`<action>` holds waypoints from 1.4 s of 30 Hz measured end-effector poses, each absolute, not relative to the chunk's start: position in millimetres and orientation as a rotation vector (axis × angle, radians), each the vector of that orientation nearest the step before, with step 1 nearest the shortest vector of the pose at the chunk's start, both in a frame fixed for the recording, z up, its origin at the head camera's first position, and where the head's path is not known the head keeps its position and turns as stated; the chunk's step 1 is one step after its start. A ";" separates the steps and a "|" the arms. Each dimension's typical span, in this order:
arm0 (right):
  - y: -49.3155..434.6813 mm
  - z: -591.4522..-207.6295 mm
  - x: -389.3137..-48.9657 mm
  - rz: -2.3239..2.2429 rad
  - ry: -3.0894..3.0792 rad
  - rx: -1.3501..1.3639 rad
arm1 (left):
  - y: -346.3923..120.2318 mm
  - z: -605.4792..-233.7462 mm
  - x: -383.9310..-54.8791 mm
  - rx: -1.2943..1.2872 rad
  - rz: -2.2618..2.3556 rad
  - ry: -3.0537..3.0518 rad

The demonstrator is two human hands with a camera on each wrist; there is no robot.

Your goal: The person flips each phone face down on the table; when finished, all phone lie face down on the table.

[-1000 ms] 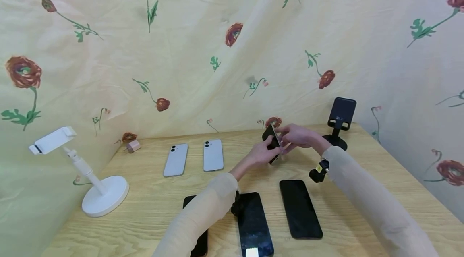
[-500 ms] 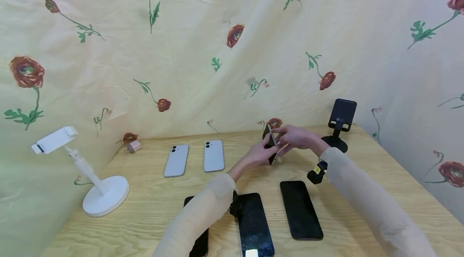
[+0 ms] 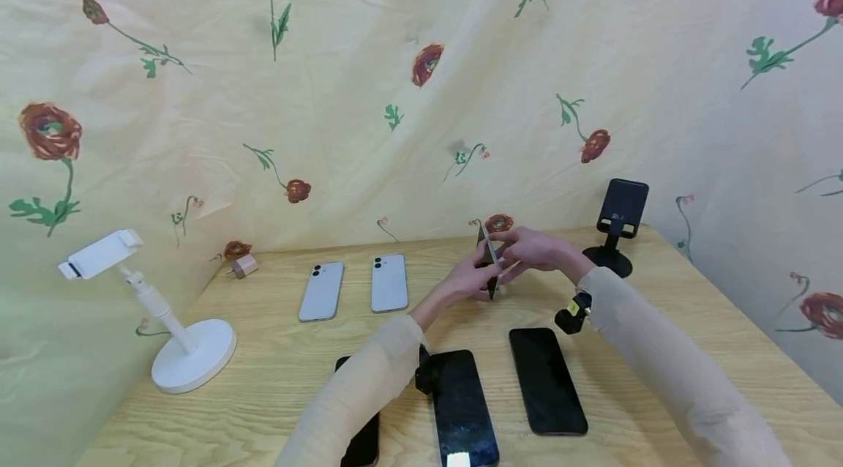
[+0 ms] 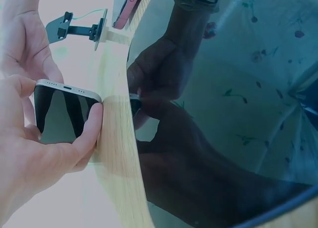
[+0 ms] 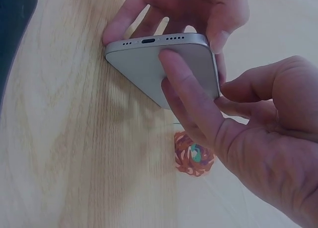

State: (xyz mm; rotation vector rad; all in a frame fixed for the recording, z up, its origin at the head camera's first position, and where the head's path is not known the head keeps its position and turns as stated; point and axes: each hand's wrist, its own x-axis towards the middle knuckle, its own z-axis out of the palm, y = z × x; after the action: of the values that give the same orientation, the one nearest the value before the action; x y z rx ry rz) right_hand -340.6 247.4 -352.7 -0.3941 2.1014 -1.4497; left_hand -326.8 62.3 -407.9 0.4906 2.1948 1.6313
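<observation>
A smartphone [image 3: 486, 256] with a dark screen and silver edge is held on its side at the back of the table. My left hand [image 3: 469, 279] grips it by its edges, the thumb on one long edge in the left wrist view. From the other side, my right hand [image 3: 535, 250] holds it too. In the right wrist view, two right fingers [image 5: 181, 79] lie on the pale back [image 5: 141, 64], with other fingertips at its edge. The charging-port end faces both wrist cameras. Whether the phone touches the table cannot be told.
Two white phones [image 3: 388, 283] lie back up to the left. Several black phones [image 3: 546, 380] lie nearer, one partly under the left sleeve. A black phone stand [image 3: 622, 208] stands at right, a white one [image 3: 191, 353] at left. A pink plug [image 3: 244, 266] lies near the wall.
The held phone has turned a little, so its screen shows narrower to the head camera. Both hands have shifted slightly left with it. The other phones and the stands have stayed in place.
</observation>
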 end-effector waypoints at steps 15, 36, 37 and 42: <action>241.9 -363.4 -342.4 -1.448 2.106 -0.486 | 59.2 -405.6 -324.5 0.423 1.827 1.907; 233.4 -371.9 -344.1 -1.422 2.122 -0.479 | 46.4 -410.0 -324.2 0.359 1.922 1.791; 233.1 -372.0 -344.3 -1.421 2.121 -0.482 | 45.8 -410.1 -324.2 0.360 1.923 1.786; 231.6 -372.3 -344.4 -1.416 2.126 -0.477 | 43.5 -411.4 -325.3 0.345 1.939 1.762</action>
State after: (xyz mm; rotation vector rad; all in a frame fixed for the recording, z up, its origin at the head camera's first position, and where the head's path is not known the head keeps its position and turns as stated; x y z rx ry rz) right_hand -344.4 231.6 -372.3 -0.4775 2.1260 -1.4158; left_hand -325.3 43.5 -411.4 0.3454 1.7618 1.9387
